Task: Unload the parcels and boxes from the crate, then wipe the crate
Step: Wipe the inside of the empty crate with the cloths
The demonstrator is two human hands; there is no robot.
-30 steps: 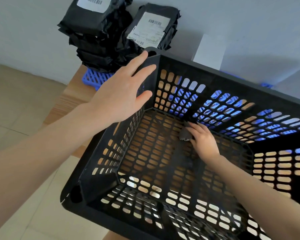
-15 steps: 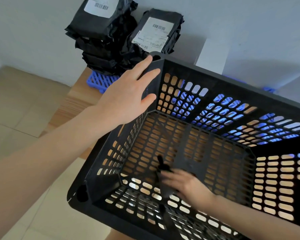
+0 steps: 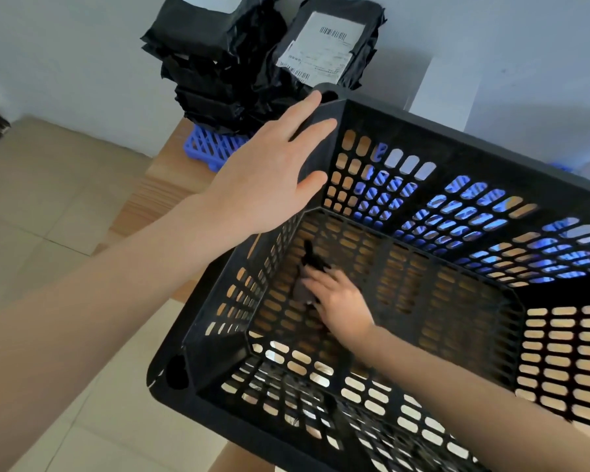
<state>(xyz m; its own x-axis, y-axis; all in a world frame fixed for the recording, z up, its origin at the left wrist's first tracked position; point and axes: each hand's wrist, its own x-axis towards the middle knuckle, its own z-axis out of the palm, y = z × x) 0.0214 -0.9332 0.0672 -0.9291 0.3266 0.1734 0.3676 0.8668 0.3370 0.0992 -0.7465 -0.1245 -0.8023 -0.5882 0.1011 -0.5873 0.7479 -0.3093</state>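
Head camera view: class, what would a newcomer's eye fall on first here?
The big black slotted crate fills the frame, the right hand pressing a dark cloth on its floor. The left hand rests flat on its far-left corner. Behind it stand stacks of black labelled parcels.

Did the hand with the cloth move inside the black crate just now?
Yes. The right hand, pressing the dark cloth, slid across the crate floor from by the near wall towards the far-left corner, where the left hand rests.
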